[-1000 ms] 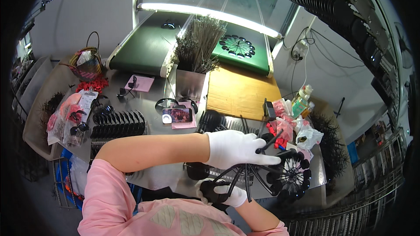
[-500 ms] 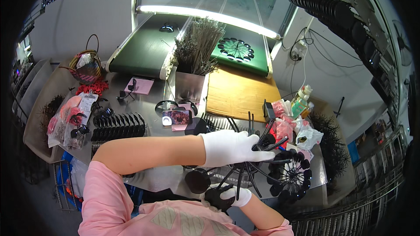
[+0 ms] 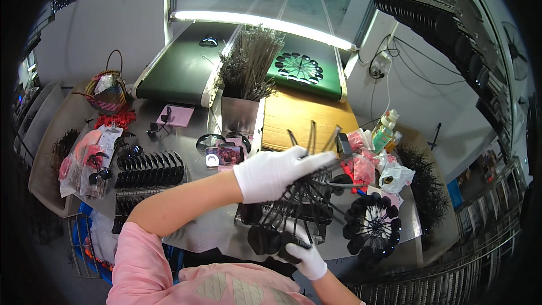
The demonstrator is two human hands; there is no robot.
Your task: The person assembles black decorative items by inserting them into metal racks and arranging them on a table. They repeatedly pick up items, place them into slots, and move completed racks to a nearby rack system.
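A spoked black rack with dark, rounded pieces on its rod ends is between my two white-gloved hands, its rods fanning out and partly blurred. Above its rods, my left hand reaches in from the left with its fingers stretched to the right. Lower down, my right hand is closed around dark rounded pieces at the rack's near side. To the right, a second spoked wheel with a ring of black round pieces lies on the metal table.
Rows of black claw-like pieces stand at left. A phone, a bin of thin rods and a cardboard sheet lie beyond. Bottles and bags stand right. Green conveyor belts run at the back; one carries another wheel.
My left hand has moved left and up, its forearm now slanting upward. My right hand has moved slightly right. The rack's rods have turned, and the view has shifted a little.
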